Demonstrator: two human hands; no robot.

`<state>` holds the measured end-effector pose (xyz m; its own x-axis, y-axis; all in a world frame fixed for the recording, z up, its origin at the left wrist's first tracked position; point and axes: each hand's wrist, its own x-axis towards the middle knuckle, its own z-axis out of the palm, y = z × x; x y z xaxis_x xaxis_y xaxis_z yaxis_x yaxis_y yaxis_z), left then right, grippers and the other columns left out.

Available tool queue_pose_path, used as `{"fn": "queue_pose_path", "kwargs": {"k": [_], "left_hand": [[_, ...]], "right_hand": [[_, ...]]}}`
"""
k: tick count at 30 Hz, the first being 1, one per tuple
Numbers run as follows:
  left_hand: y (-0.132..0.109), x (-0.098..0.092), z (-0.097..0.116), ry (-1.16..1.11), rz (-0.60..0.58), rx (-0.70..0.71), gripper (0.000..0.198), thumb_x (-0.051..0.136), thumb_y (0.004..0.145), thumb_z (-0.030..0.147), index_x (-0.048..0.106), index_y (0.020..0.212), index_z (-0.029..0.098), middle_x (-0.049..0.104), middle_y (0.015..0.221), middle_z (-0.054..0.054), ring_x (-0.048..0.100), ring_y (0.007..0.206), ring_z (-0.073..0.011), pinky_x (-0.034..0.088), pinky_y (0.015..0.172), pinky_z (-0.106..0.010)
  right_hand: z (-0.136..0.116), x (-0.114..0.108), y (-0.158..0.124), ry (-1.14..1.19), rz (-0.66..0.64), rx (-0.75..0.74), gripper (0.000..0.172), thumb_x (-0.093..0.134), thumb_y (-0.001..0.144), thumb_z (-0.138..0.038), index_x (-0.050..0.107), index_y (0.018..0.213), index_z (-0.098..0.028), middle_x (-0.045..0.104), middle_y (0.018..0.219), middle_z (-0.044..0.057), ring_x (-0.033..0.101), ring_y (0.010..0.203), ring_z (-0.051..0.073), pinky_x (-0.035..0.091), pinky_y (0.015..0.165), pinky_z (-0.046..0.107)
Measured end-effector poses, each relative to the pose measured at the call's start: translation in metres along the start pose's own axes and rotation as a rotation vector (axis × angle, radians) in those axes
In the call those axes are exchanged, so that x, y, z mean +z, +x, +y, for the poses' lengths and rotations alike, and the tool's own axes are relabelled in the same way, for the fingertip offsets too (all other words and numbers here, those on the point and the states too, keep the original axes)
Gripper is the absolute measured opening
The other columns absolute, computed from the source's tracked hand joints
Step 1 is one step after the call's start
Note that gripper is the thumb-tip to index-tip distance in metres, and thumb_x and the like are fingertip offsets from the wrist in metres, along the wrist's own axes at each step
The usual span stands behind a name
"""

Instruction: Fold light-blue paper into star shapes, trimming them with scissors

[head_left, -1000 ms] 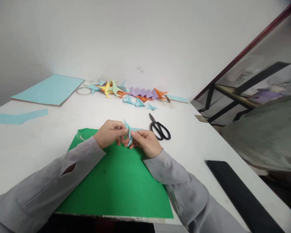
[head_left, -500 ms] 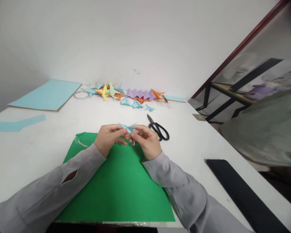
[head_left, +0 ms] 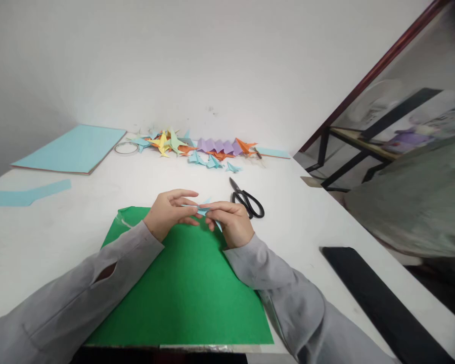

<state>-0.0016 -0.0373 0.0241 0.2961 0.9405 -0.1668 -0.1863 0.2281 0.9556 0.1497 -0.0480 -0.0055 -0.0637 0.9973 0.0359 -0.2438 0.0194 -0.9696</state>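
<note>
A small piece of folded light-blue paper (head_left: 203, 211) is pinched between my two hands, above the far edge of a green sheet (head_left: 189, 293). My left hand (head_left: 169, 212) grips its left side between thumb and a finger, with the index finger raised off it. On the other side my right hand (head_left: 233, 222) is closed on the paper, thumb and index finger pressed together. The fingers cover much of the paper, so its full shape is hidden. Black-handled scissors (head_left: 246, 199) lie just beyond my right hand.
Folded paper cranes (head_left: 172, 141) in several colours line the wall, beside a purple pleated paper (head_left: 220, 146). Light-blue sheets (head_left: 72, 149) lie back left, a blue strip (head_left: 28, 193) nearer. A coil of wire (head_left: 126, 147) and a long black object (head_left: 382, 303) also rest on the table.
The folded paper has turned in my hands and its points now face differently. My left index finger has lifted away from it. My right fingers have shifted their hold.
</note>
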Motion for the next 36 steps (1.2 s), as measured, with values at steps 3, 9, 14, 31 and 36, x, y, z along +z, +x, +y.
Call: {"fn": "queue_pose_path", "kwargs": {"k": [3,9,14,31,36], "left_hand": [[0.0002,-0.002,-0.0003,0.1,-0.118,-0.03,0.035,0.075,0.052,0.014,0.06,0.084,0.01,0.065,0.062,-0.002,0.063,0.054,-0.0158,0.053,0.048,-0.027],[0.0008,0.0007,-0.0038,0.102,-0.111,0.046,0.03,0.077,0.051,0.024,0.055,0.068,0.012,0.06,0.05,0.002,0.06,0.048,-0.0127,0.051,0.044,-0.024],[0.001,0.0006,-0.004,0.033,-0.035,0.047,0.033,0.079,0.047,0.024,0.057,0.066,0.01,0.06,0.048,0.002,0.059,0.044,-0.0116,0.051,0.045,-0.023],[0.0017,-0.0006,-0.0082,0.017,-0.055,0.013,0.027,0.077,0.05,0.022,0.065,0.071,0.01,0.064,0.049,-0.002,0.06,0.046,-0.0135,0.052,0.05,-0.026],[0.0,0.0001,-0.0041,-0.027,-0.065,0.015,0.016,0.076,0.049,0.016,0.064,0.058,0.01,0.063,0.048,-0.002,0.06,0.047,-0.0139,0.052,0.05,-0.027]], "right_hand": [[-0.002,-0.0006,0.0001,-0.03,-0.048,0.061,0.013,0.061,0.053,-0.01,0.07,0.062,-0.014,0.057,0.04,-0.002,0.047,0.033,0.008,0.035,0.034,0.021],[-0.0025,0.0002,-0.0003,-0.061,-0.093,-0.057,0.013,0.064,0.057,-0.013,0.067,0.069,-0.016,0.055,0.042,-0.005,0.046,0.034,0.007,0.035,0.035,0.019],[-0.0023,0.0005,-0.0014,-0.018,-0.116,-0.082,0.018,0.067,0.059,-0.015,0.063,0.076,-0.017,0.059,0.05,-0.005,0.053,0.04,0.009,0.041,0.039,0.02],[0.0008,-0.0012,0.0018,0.084,-0.047,0.0,0.01,0.065,0.058,-0.012,0.062,0.066,-0.015,0.062,0.048,-0.002,0.054,0.041,0.009,0.042,0.042,0.02],[-0.0063,0.0027,-0.0009,0.147,-0.021,0.032,0.008,0.064,0.055,-0.01,0.062,0.06,-0.016,0.063,0.047,-0.001,0.052,0.039,0.009,0.039,0.039,0.02]]}}
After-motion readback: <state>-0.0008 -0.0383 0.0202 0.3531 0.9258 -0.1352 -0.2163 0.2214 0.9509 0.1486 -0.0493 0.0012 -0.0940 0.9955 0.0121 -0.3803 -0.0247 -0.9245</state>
